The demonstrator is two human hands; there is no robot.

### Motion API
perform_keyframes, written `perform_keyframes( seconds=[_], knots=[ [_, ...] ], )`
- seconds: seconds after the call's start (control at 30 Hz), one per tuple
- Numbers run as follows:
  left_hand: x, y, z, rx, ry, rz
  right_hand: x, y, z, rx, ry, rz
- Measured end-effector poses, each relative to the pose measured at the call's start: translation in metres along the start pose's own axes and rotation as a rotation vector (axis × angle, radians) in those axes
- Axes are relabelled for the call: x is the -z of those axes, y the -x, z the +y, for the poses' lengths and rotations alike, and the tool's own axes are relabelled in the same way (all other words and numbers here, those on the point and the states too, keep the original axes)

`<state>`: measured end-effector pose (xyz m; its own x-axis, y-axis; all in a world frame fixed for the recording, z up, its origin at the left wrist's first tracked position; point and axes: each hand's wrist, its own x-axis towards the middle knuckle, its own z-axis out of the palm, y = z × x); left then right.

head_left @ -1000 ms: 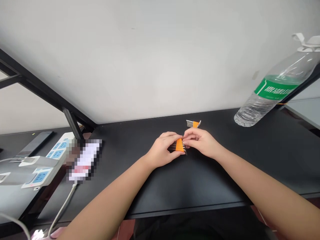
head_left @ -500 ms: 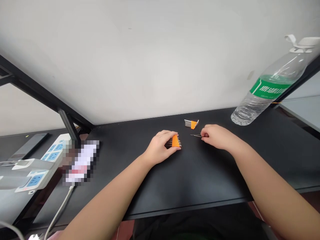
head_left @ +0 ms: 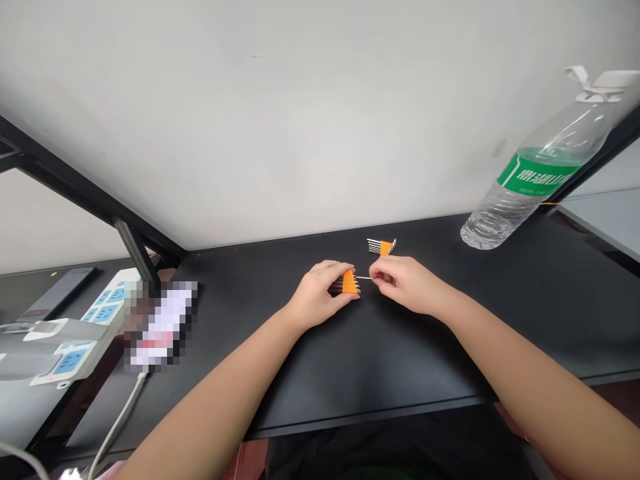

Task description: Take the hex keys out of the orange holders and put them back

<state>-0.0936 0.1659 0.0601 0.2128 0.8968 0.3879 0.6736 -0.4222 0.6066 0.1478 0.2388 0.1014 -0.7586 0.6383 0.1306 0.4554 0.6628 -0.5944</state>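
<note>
Orange holder (head_left: 349,282) clamped in left hand (head_left: 320,298) on the table (head_left: 400,360). Right hand (head_left: 405,283), out to the side half a second ago, is back, fingers pinched on one thin metal key (head_left: 364,277) with its tip at the holder; looks like it is being seated. Count: two orange key sets, second set (head_left: 381,247) lying behind; one bottle (head_left: 530,177); two power strips (head_left: 75,333)

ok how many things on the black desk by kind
orange hex key holders: 2, one in the left hand at, one lying behind at
loose hex key: 1, in the right hand
water bottle: 1
total: 4
</note>
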Motion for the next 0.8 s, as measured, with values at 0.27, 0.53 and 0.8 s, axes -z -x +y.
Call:
perform_keyframes(
  seconds=[0.27, 0.53, 0.8],
  knots=[
    [-0.0007, 0.0003, 0.0004, -0.011, -0.014, 0.000, -0.0053, 0.0001, 0.0036, 0.178, 0.004, 0.165],
    [-0.0006, 0.0005, 0.0011, -0.094, -0.122, 0.008, -0.0086, 0.0048, -0.0011, 0.212, 0.191, 0.162],
    [0.0000, 0.0001, 0.0034, -0.086, -0.168, -0.003, -0.0091, 0.0073, -0.0031, 0.207, 0.321, 0.105]
  ],
)
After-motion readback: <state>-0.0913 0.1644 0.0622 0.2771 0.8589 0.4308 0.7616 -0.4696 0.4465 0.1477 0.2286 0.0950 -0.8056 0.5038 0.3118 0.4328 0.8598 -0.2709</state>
